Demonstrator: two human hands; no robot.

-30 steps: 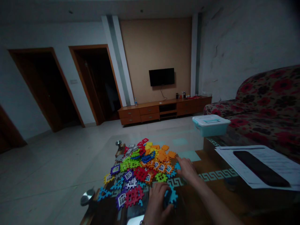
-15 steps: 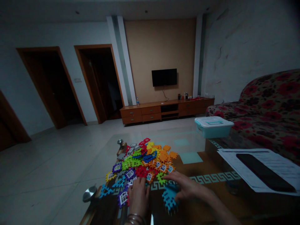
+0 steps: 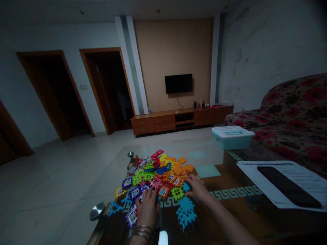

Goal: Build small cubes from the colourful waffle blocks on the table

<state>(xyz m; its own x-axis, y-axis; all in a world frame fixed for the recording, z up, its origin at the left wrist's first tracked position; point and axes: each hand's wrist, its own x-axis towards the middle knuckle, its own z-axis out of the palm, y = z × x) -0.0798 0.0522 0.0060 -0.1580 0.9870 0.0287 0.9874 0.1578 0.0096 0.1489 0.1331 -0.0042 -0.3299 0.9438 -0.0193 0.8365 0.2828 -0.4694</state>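
A heap of multicoloured interlocking plastic puzzle pieces (image 3: 155, 175) lies on the glass-topped coffee table (image 3: 236, 193). My left hand (image 3: 147, 208), with bangles on the wrist, rests at the heap's near edge, its fingers over purple and pink pieces. Whether it holds one is hidden. My right hand (image 3: 196, 188) lies on the heap's right side, fingers spread, touching a teal piece (image 3: 186, 186). Below that hand sits a joined stack of blue pieces (image 3: 186, 213), not touched by either hand.
A lidded teal plastic box (image 3: 232, 137) stands at the table's far right. Papers (image 3: 278, 178) lie to the right with a black phone (image 3: 288, 187) on them. A floral sofa (image 3: 288, 119) runs along the right. A metal table fitting (image 3: 97, 211) sits at the left edge.
My right hand has moved up and off the blue stack to the heap's right side. My left hand has moved slightly up and further onto the heap. The view has barely shifted.
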